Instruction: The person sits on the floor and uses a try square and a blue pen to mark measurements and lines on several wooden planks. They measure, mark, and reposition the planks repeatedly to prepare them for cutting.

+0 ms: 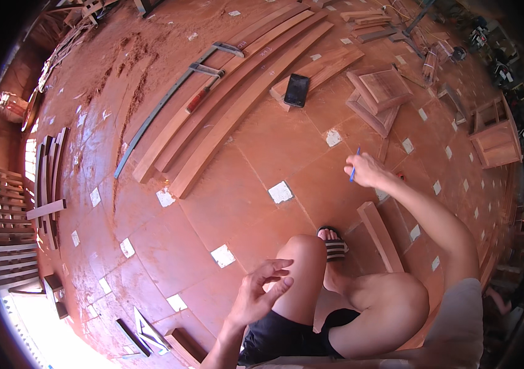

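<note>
My right hand (367, 170) is stretched forward over the tiled floor, its fingers closed round a thin blue pen (354, 166). Close to my left knee hovers my left hand (264, 291), fingers apart and slightly curled, with nothing in it. Below my right forearm a short squared wooden piece (380, 237) lies beside my sandalled foot (334, 245). Farther ahead are some framed wooden panels (380, 92), stacked askew. A dark tablet or phone (297, 90) rests on a wooden board (329, 71) left of them.
Several long beams (249, 101) lie ahead, with a bar clamp (169, 101) with a red handle on them. A set square (150, 332) sits at the lower left. Slats (47, 178) are stacked at the left; a wooden box frame (496, 135) stands at the right.
</note>
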Available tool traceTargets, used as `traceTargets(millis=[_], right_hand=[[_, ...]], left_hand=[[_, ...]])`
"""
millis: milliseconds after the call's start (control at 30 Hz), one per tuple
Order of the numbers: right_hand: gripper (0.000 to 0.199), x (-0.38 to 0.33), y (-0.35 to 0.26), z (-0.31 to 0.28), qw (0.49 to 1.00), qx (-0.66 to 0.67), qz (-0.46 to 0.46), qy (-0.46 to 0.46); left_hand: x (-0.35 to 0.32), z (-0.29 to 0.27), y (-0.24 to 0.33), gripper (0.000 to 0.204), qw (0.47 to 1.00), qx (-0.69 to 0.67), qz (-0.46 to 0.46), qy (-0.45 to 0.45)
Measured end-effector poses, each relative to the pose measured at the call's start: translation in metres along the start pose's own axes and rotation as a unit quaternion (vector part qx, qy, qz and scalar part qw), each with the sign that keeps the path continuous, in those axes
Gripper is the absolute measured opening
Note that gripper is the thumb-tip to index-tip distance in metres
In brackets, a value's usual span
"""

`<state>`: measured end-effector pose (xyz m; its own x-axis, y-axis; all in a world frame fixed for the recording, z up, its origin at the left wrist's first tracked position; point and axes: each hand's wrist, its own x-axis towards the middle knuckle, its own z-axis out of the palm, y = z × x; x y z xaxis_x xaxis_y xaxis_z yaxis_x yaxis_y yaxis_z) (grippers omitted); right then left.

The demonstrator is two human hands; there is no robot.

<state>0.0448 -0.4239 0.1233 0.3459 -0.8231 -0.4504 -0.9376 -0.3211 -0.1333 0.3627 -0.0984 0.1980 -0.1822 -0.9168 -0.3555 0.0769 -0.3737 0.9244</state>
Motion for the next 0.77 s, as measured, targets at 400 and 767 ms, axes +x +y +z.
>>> traceTargets(millis=[400,767], right_hand=[[0.093,0.286,-0.076,0.041,0.884,0.336,0.255,0.201],[0.096,0.318,-0.067,0.021,0.857,0.419,0.271,0.134]], left_hand=[[0.106,0.037,0.057,0.053,0.786,-0.402,0.378,-0.278],[0.146,-0.019,0.076,0.056,0.924,-0.149,0.19,-0.297]])
